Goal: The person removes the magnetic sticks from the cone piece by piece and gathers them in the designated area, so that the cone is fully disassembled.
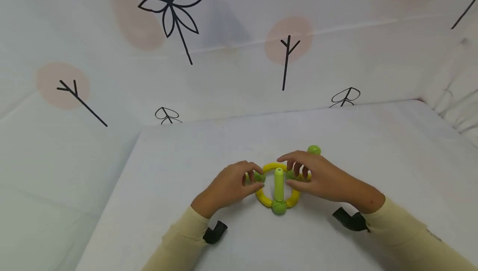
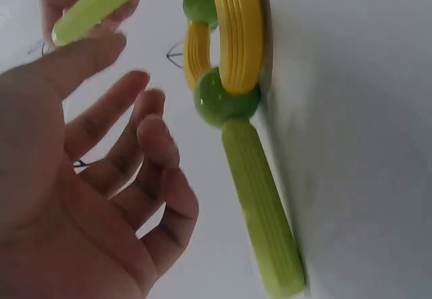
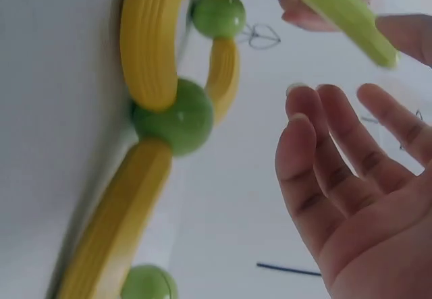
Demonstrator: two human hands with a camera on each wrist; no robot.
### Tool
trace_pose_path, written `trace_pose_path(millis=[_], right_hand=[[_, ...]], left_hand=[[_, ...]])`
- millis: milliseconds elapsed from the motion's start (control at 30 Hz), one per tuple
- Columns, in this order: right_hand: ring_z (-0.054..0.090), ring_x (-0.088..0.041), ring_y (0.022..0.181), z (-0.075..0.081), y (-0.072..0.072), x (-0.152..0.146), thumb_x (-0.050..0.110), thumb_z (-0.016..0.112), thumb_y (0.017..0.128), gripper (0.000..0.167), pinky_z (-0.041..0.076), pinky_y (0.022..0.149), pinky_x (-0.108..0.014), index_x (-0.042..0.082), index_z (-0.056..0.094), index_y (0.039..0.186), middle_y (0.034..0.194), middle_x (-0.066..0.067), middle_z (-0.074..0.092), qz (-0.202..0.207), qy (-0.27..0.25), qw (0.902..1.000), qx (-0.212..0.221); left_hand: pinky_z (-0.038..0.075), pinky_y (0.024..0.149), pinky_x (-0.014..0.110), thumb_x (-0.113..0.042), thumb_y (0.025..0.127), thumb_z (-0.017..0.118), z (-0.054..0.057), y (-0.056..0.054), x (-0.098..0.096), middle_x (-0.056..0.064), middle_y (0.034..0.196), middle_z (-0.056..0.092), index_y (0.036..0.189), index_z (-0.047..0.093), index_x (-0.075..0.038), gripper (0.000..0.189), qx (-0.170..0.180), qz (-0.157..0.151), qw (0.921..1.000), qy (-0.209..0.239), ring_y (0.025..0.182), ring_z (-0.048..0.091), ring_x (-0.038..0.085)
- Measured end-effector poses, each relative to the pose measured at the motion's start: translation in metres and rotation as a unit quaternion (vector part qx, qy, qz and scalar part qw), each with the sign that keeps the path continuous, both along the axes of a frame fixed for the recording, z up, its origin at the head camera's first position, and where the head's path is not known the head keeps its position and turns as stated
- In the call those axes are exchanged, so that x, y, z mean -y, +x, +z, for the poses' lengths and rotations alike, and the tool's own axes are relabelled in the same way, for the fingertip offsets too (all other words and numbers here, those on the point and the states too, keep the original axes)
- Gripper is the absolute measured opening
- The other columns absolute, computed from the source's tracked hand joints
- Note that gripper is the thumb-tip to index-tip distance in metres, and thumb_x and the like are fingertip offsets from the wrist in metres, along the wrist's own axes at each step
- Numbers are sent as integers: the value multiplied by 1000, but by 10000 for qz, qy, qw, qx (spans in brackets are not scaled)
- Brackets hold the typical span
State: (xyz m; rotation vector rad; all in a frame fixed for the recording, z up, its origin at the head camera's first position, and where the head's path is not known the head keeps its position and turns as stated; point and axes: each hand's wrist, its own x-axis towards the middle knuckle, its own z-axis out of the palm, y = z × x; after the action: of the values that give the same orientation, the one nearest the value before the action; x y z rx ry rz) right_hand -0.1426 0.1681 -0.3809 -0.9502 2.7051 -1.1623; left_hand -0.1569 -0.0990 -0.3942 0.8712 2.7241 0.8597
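Note:
A ring of curved yellow pieces (image 1: pixel 263 198) and green balls (image 1: pixel 279 208) lies on the white surface, parts of a ball-and-rod construction toy. From the front ball a light green rod (image 1: pixel 279 186) stands up between the hands. My left hand (image 1: pixel 233 184) hovers at the ring's left side, fingers loosely bent and holding nothing. At the right side, my right hand (image 1: pixel 321 177) is likewise relaxed and empty, its thumb close to the rod's tip. In the left wrist view a green rod (image 2: pixel 263 211) extends outward from one ball; a yellow rod (image 3: pixel 118 221) does so in the right wrist view.
Another green ball (image 1: pixel 314 150) shows behind my right hand. The white tabletop (image 1: pixel 179 229) runs back to a cloth wall (image 1: pixel 231 84) printed with plant drawings. Black bands (image 1: pixel 215 233) sit by both sleeve cuffs.

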Motion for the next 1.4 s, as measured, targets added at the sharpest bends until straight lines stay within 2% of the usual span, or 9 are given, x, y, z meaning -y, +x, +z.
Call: trace_pose_path(millis=[100,233,433,633,767,933,1167,1333,1400], right_hand=[[62,-14,88,-3,4,4,16,80,86,57,54,74,-28,16,56,137,111,6,64,278,-163,9995,60],[63,-11,85,-8,6,6,14,79,86,55,55,71,-26,16,56,137,111,8,65,596,-296,9978,-12],[61,-3,82,-7,4,5,11,74,91,38,55,69,-25,14,61,126,97,6,69,686,-269,9971,-188],[61,-1,80,-1,3,2,21,74,92,27,54,69,-24,17,60,114,92,12,66,653,-101,9978,19],[61,-2,78,-1,2,-1,21,76,91,24,54,68,-24,17,59,108,90,13,66,807,-189,9964,169],[61,-4,74,-5,0,-4,24,76,90,23,53,68,-24,14,64,108,84,15,68,916,-70,9947,453],[58,-2,69,-9,-4,-7,30,70,94,25,51,62,-23,11,65,110,81,5,70,999,-26,9923,739],[60,-4,72,-8,-7,-8,29,67,96,23,52,65,-23,12,63,111,87,3,71,1069,-62,9901,912],[63,-6,75,-5,-7,-10,26,65,98,18,53,67,-24,13,62,110,91,2,71,965,-193,9913,871]], left_hand=[[46,61,18,-33,89,77,-3,3,-6,-6,85,62,117,69,-17,33,275,-518,9983,72,67,51,3],[45,60,17,-35,84,81,-9,7,-12,-8,80,60,115,69,-16,38,459,-763,9960,37,65,50,1],[44,59,15,-41,82,82,-16,9,-19,-14,73,57,111,71,-19,37,274,-713,9969,-175,65,50,-1],[39,56,14,-46,82,80,-19,12,-25,-14,69,54,107,73,-20,37,26,-692,9965,-475,60,44,-3],[38,55,13,-48,82,80,-20,14,-26,-14,67,52,104,75,-21,35,-159,-759,9956,-523,59,43,-4],[37,56,13,-50,82,78,-20,16,-28,-14,68,53,107,77,-22,37,-176,-766,9950,-609,60,43,-4],[37,57,12,-48,80,79,-23,18,-30,-14,72,54,109,79,-23,38,-246,-673,9959,-558,63,42,-4],[37,57,12,-47,80,80,-24,17,-30,-14,72,54,108,79,-23,37,-178,-624,9965,-527,63,43,-3],[36,57,13,-46,80,80,-23,17,-30,-14,72,54,107,80,-24,36,-144,-624,9964,-548,63,43,-3]])
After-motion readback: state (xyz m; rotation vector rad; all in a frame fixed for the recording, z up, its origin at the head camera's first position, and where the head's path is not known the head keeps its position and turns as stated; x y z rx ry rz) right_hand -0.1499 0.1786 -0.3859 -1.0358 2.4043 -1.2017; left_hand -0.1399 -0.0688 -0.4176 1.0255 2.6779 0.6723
